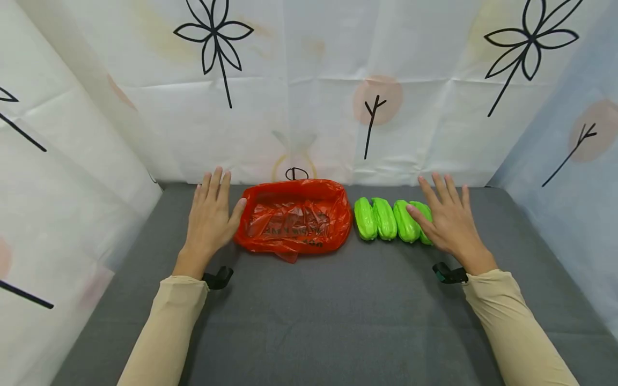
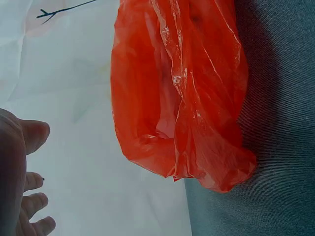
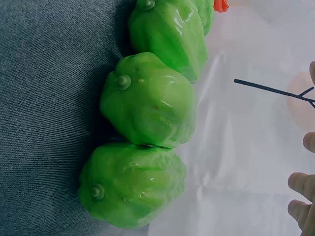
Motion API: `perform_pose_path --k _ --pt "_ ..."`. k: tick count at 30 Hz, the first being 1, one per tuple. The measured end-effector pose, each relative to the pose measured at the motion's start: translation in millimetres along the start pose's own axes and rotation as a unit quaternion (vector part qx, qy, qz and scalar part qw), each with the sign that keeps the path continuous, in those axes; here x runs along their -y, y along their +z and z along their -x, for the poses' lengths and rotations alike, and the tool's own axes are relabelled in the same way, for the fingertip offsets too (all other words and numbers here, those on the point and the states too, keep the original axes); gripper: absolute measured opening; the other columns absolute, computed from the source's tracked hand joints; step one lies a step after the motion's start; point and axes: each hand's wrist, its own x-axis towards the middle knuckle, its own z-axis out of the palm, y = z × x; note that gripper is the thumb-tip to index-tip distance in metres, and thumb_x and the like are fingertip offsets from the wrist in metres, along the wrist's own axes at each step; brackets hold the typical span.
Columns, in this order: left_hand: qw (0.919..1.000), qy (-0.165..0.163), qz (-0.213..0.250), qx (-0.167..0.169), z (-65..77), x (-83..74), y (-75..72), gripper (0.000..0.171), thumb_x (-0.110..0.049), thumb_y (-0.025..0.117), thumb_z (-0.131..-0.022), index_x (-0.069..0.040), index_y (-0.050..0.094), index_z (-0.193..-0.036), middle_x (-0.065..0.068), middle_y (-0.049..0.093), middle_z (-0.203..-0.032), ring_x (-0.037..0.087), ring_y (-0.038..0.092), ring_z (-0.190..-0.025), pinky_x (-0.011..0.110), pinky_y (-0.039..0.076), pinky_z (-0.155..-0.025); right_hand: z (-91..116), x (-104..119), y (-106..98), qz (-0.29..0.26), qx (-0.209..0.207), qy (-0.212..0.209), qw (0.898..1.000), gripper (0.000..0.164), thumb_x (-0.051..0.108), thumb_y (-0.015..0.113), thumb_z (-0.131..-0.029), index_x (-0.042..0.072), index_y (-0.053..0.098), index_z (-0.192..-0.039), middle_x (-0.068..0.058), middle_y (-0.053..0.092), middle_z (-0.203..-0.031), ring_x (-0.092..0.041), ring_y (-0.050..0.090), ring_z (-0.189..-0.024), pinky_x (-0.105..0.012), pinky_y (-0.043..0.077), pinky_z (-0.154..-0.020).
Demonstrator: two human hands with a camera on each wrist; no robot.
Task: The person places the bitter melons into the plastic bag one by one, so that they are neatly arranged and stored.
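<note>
My left hand [image 1: 210, 220] is raised with straight, spread fingers, its thumb by the left end of a red plastic bag [image 1: 294, 212]. In the left wrist view the bag [image 2: 211, 98] stands with its mouth spread wide, apart from the hand. Dark print shows on the bag. To its right, several glossy green ribbed vegetables [image 1: 385, 219], pepper-like with short stubs, lie in a row. My right hand [image 1: 449, 222] hovers there, fingers spread, its thumb partly covering the rightmost one. The right wrist view shows these green vegetables [image 3: 147, 98] apart from the fingers. Neither hand holds anything.
A grey cloth [image 1: 309, 321] covers the table. White sheets [image 1: 309, 69] with black plant drawings rise at the back and both sides. Each wrist wears a black strap [image 1: 219, 279] with a small device.
</note>
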Motion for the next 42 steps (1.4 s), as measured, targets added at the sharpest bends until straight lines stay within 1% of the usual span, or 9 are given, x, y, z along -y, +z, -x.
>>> perform_pose_path --k 5,10,14,17,21,24,29,35,42 --pt "0.9985 -0.015 0.053 0.001 2.8 2.5 5.2 0.073 -0.036 0.051 -0.106 0.000 0.020 -0.161 0.021 0.015 -0.167 0.041 0.011 -0.153 0.060 0.014 -0.120 3.6 -0.6 2.0 -0.016 -0.006 -0.011 1.000 0.073 0.052 0.043 -0.107 0.007 0.025 -0.162 -0.027 0.017 -0.164 -0.045 0.007 -0.152 -0.065 -0.002 -0.118" --pt "0.9892 -0.047 0.138 0.010 5.5 7.7 14.6 0.073 -0.034 0.054 -0.105 -0.001 0.021 -0.161 0.022 0.020 -0.165 0.043 0.019 -0.150 0.067 0.022 -0.114 7.8 1.1 3.5 -0.034 -0.007 -0.014 0.999 0.071 0.049 0.046 -0.106 0.005 0.030 -0.160 -0.032 0.026 -0.159 -0.050 0.016 -0.149 -0.068 0.004 -0.117" --pt "0.9770 -0.086 0.194 0.027 7.3 13.2 27.2 0.071 -0.030 0.055 -0.104 0.001 0.023 -0.160 0.025 0.023 -0.163 0.044 0.022 -0.149 0.066 0.022 -0.115 9.2 1.7 4.0 -0.041 -0.003 -0.012 0.999 0.070 0.047 0.048 -0.106 0.004 0.031 -0.159 -0.033 0.029 -0.156 -0.050 0.019 -0.147 -0.069 0.007 -0.116" --pt "0.9629 -0.131 0.230 0.054 9.4 16.9 37.4 0.072 -0.032 0.054 -0.105 0.000 0.021 -0.160 0.025 0.023 -0.163 0.043 0.022 -0.149 0.062 0.021 -0.117 9.6 1.7 3.3 -0.045 0.001 -0.004 0.999 0.069 0.047 0.047 -0.107 0.003 0.031 -0.158 -0.034 0.030 -0.155 -0.051 0.020 -0.147 -0.070 0.008 -0.115" --pt "0.9435 -0.185 0.263 0.080 13.2 22.1 48.0 0.073 -0.034 0.053 -0.106 -0.001 0.020 -0.161 0.024 0.025 -0.163 0.041 0.024 -0.149 0.059 0.023 -0.118 9.7 2.0 2.5 -0.056 0.014 0.011 0.998 0.070 0.047 0.047 -0.107 0.003 0.029 -0.159 -0.034 0.028 -0.156 -0.051 0.020 -0.146 -0.071 0.008 -0.115" --pt "0.9345 -0.205 0.278 0.086 15.7 25.9 52.7 0.071 -0.033 0.053 -0.107 0.000 0.021 -0.161 0.025 0.028 -0.161 0.041 0.029 -0.147 0.057 0.027 -0.117 10.2 2.6 2.3 -0.068 0.026 0.022 0.997 0.071 0.047 0.047 -0.107 0.003 0.028 -0.160 -0.034 0.027 -0.157 -0.052 0.019 -0.147 -0.071 0.008 -0.115" --pt "0.9272 -0.217 0.294 0.082 15.6 29.3 60.2 0.067 -0.031 0.053 -0.107 0.002 0.026 -0.159 0.025 0.034 -0.158 0.041 0.036 -0.142 0.055 0.032 -0.114 11.5 2.0 1.8 -0.085 0.035 0.032 0.995 0.072 0.046 0.050 -0.106 0.002 0.028 -0.160 -0.035 0.026 -0.157 -0.052 0.018 -0.147 -0.070 0.008 -0.116" --pt "0.9212 -0.203 0.325 0.069 9.6 28.1 70.0 0.063 -0.029 0.053 -0.107 0.003 0.033 -0.156 0.028 0.043 -0.150 0.041 0.044 -0.133 0.054 0.038 -0.109 12.9 1.8 3.5 -0.106 0.044 0.042 0.993 0.073 0.044 0.051 -0.106 0.002 0.026 -0.160 -0.036 0.025 -0.157 -0.053 0.016 -0.147 -0.070 0.008 -0.115" --pt "0.9065 -0.197 0.367 0.073 7.6 32.4 76.0 0.051 -0.017 0.045 -0.110 0.003 0.035 -0.156 0.024 0.041 -0.155 0.037 0.041 -0.139 0.052 0.034 -0.114 17.0 -11.1 3.4 -0.141 0.061 0.070 0.986 0.073 0.036 0.060 -0.104 0.002 0.028 -0.160 -0.037 0.025 -0.156 -0.060 0.021 -0.140 -0.079 0.019 -0.103"
